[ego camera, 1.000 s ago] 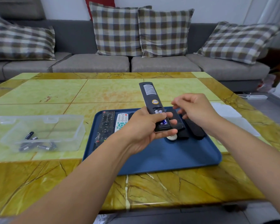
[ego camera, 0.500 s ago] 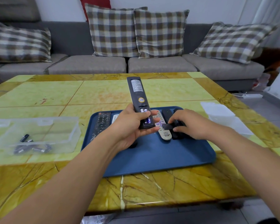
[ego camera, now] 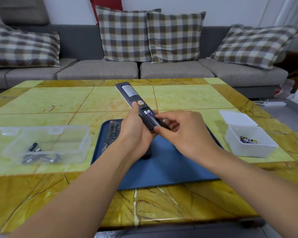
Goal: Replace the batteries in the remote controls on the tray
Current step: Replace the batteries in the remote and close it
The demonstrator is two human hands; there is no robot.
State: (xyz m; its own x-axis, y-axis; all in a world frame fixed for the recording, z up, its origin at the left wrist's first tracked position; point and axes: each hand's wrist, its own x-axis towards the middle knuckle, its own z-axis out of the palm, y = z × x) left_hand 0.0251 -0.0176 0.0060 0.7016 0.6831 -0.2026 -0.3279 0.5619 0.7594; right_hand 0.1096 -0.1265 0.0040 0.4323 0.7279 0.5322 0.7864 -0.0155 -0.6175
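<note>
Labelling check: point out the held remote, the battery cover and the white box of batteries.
held remote point(ego camera: 127, 91): head view, on the label near its far end.
battery cover point(ego camera: 155, 122): head view, on its dark back face.
white box point(ego camera: 244, 148): head view, on its front wall.

Both forearms are bare to the frame's edge, with no sleeves, watch or rings showing.
</note>
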